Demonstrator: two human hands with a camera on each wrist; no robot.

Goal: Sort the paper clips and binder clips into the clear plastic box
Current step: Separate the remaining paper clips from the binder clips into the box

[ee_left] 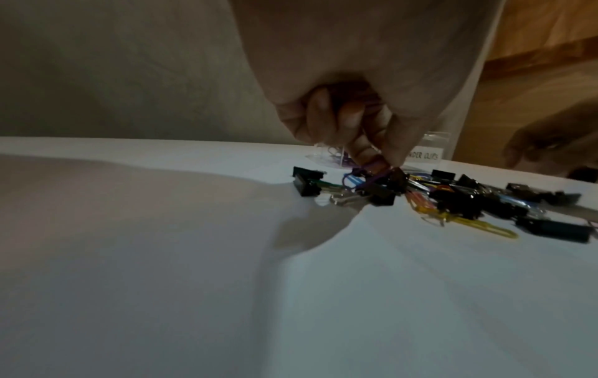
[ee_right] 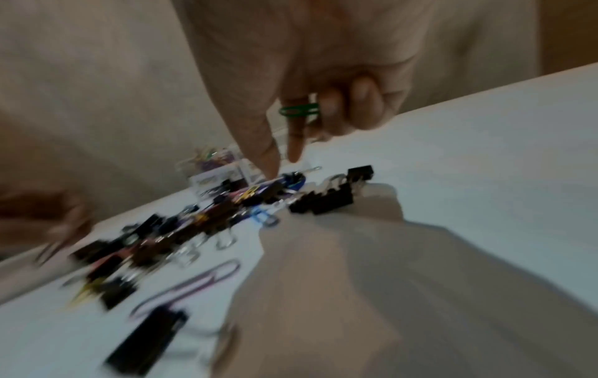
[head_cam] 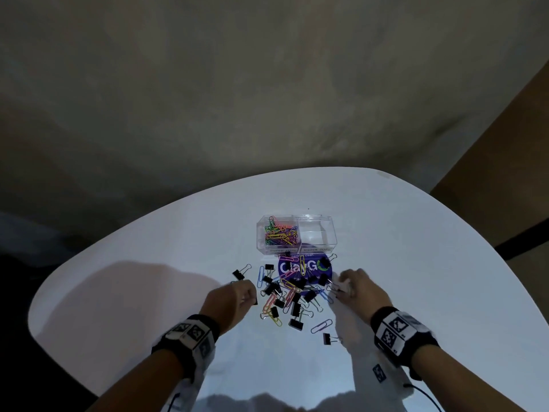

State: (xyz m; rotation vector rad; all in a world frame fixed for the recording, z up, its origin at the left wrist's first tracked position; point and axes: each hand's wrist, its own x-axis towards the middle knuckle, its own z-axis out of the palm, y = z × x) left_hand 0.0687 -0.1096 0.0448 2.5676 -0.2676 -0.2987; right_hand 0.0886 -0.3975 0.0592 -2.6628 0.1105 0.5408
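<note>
The clear plastic box stands past the pile; its left half holds coloured paper clips, its right half looks bare. A mixed pile of black binder clips and coloured paper clips lies between my hands. My left hand is at the pile's left edge, thumb and forefinger pinching a purple paper clip, the other fingers curled. My right hand is at the pile's right edge, holding a green paper clip in its curled fingers, with thumb and forefinger pointing down at the clips.
A round purple sticker lies under the far part of the pile. The white table has a rounded edge. A lone binder clip and a purple paper clip lie nearer to me.
</note>
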